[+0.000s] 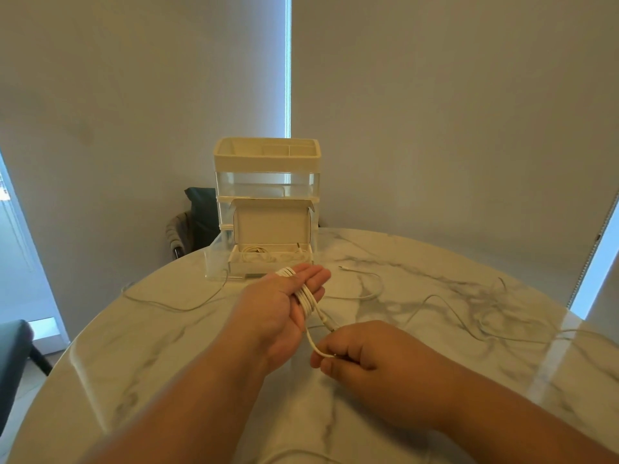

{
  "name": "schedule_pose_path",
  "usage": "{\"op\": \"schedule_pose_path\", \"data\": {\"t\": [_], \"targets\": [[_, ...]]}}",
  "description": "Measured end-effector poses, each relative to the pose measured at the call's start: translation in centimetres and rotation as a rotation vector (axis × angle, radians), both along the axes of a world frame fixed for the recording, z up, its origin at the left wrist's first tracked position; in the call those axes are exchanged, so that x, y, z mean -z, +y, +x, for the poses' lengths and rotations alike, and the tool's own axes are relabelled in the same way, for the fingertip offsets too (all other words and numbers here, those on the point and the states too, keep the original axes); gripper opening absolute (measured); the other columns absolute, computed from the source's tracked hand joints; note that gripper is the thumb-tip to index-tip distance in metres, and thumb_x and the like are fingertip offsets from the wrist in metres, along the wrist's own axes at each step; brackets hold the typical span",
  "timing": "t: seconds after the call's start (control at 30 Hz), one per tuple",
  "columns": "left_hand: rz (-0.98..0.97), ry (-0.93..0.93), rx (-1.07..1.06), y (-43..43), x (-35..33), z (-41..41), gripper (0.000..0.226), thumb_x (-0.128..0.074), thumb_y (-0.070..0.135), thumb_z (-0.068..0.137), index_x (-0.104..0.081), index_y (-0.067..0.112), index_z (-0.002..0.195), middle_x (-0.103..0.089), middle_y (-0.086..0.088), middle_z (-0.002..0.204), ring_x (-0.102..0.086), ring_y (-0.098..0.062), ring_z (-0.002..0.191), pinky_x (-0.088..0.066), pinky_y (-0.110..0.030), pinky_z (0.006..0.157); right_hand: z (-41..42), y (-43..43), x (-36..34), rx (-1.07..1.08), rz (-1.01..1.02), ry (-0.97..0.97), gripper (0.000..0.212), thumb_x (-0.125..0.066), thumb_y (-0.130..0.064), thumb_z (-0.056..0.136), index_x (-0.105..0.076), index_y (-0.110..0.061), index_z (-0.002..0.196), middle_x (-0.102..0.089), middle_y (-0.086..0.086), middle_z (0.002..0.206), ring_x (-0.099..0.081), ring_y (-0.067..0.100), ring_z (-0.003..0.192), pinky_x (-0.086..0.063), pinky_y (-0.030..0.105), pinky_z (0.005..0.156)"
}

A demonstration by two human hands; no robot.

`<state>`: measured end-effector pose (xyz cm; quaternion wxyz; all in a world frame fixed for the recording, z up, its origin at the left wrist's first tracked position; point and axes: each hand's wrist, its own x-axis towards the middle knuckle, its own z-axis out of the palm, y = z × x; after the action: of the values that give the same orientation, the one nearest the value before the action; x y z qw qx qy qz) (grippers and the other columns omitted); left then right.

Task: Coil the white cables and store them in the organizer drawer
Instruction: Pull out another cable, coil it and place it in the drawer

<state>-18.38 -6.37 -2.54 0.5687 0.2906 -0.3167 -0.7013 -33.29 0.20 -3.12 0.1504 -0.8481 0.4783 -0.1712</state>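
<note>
Centrally, the left hand is held palm up above a round marble table, fingers straight and together. A white cable is wound around them in several loops. One strand drops from the loops to the right hand, which is curled into a fist nearer the person and pinches the strand between thumb and fingers. A second short end, tipped with what looks like a plug, hangs from the loops just above that fist.

Just beyond the left fingertips stands a cream and clear plastic organizer, its bottom drawer pulled out toward the person. Inside the drawer sits an open cardboard box, lid tipped up, holding more coiled white cable.

Further out, other cables lie loose on the tabletop. A loose cable curves to the right of the left hand, a thin cable trails left of the drawer, and a tangle of thin cables lies well off to the right. Behind the table's far edge is a dark chair with cloth draped over it. Pale window blinds fill the background.
</note>
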Motion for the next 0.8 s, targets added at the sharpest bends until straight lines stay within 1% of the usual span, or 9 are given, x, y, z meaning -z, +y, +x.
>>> {"op": "schedule_pose_path", "data": {"t": [0.07, 0.17, 0.27, 0.37, 0.43, 0.5, 0.63, 0.73, 0.8], "targets": [[0.023, 0.022, 0.007, 0.0, 0.1, -0.3, 0.021, -0.039, -0.002, 0.101, -0.056, -0.009, 0.111, -0.069, -0.023, 0.112, -0.070, -0.027, 0.101, -0.051, -0.036, 0.093, 0.0, 0.0, 0.1, -0.027, 0.024, 0.009, 0.026, -0.050, -0.036, 0.099, -0.066, -0.016, 0.102, -0.068, -0.002, 0.096, -0.061, 0.009, 0.090, -0.048, 0.034, 0.086], [0.048, 0.094, 0.002, -0.3, -0.1, 0.0, 0.024, -0.035, -0.003, 0.102, -0.054, -0.010, 0.114, -0.067, -0.024, 0.113, -0.068, -0.027, 0.101, -0.050, -0.037, 0.090, 0.1, 0.0, 0.2, -0.032, 0.023, -0.004, 0.027, -0.048, -0.039, 0.099, -0.066, -0.018, 0.102, -0.067, -0.003, 0.096, -0.061, 0.008, 0.090, -0.048, 0.034, 0.087], [0.046, 0.084, -0.015, -0.4, -0.5, 0.6, 0.022, -0.036, -0.003, 0.101, -0.056, -0.009, 0.107, -0.069, -0.023, 0.108, -0.070, -0.027, 0.099, -0.052, -0.036, 0.088, 0.0, -0.1, 0.0, 0.033, -0.038, -0.010, 0.037, -0.044, -0.046, 0.097, -0.064, -0.016, 0.100, -0.066, -0.001, 0.090, -0.060, 0.009, 0.085, -0.048, 0.036, 0.084], [0.063, 0.091, -0.017, -0.4, -0.9, 1.0, 0.021, -0.035, -0.003, 0.102, -0.055, -0.009, 0.100, -0.067, -0.025, 0.107, -0.069, -0.029, 0.099, -0.051, -0.039, 0.087, -0.4, -0.1, -0.4, 0.082, -0.061, -0.001, 0.031, -0.046, -0.041, 0.101, -0.065, -0.017, 0.103, -0.066, -0.002, 0.093, -0.057, 0.009, 0.088, -0.045, 0.031, 0.084], [0.073, 0.091, -0.017, -0.4, -0.9, 1.2, 0.021, -0.034, -0.002, 0.102, -0.054, -0.009, 0.098, -0.066, -0.025, 0.109, -0.068, -0.030, 0.100, -0.051, -0.040, 0.087, -0.2, 0.2, -0.7, 0.094, -0.077, 0.023, 0.031, -0.044, -0.041, 0.101, -0.065, -0.018, 0.104, -0.066, -0.003, 0.096, -0.056, 0.008, 0.090, -0.044, 0.029, 0.084], [0.077, 0.080, -0.024, -0.6, -0.8, 1.3, 0.021, -0.034, -0.001, 0.103, -0.053, -0.009, 0.099, -0.065, -0.025, 0.110, -0.067, -0.030, 0.101, -0.050, -0.040, 0.088, 0.1, 0.3, -0.7, 0.091, -0.090, 0.045, 0.031, -0.042, -0.041, 0.102, -0.064, -0.018, 0.103, -0.065, -0.003, 0.095, -0.056, 0.009, 0.089, -0.045, 0.031, 0.083], [0.073, 0.050, -0.063, -0.7, -0.4, 0.9, 0.020, -0.035, -0.001, 0.103, -0.053, -0.008, 0.106, -0.065, -0.025, 0.111, -0.068, -0.028, 0.100, -0.052, -0.037, 0.085, 0.3, 0.4, -0.6, 0.126, -0.142, 0.090, 0.027, -0.040, -0.041, 0.101, -0.057, -0.022, 0.093, -0.061, -0.006, 0.086, -0.054, 0.009, 0.082, -0.047, 0.036, 0.079], [0.040, -0.015, -0.097, -0.6, -0.3, 0.3, 0.019, -0.037, -0.002, 0.102, -0.055, -0.004, 0.101, -0.066, -0.024, 0.114, -0.068, -0.027, 0.102, -0.053, -0.034, 0.089, 0.5, 0.6, -0.7, 0.149, -0.173, 0.107, 0.025, -0.040, -0.041, 0.101, -0.056, -0.025, 0.091, -0.062, -0.006, 0.087, -0.054, 0.011, 0.084, -0.046, 0.037, 0.079], [0.009, -0.046, -0.104, -0.6, -0.2, 0.0, 0.018, -0.039, -0.002, 0.102, -0.056, -0.003, 0.109, -0.067, -0.022, 0.114, -0.069, -0.025, 0.102, -0.054, -0.033, 0.089, 0.7, 0.7, -0.8, 0.170, -0.182, 0.110, 0.025, -0.040, -0.042, 0.101, -0.055, -0.025, 0.091, -0.062, -0.006, 0.088, -0.054, 0.012, 0.085, -0.046, 0.036, 0.079]]}}
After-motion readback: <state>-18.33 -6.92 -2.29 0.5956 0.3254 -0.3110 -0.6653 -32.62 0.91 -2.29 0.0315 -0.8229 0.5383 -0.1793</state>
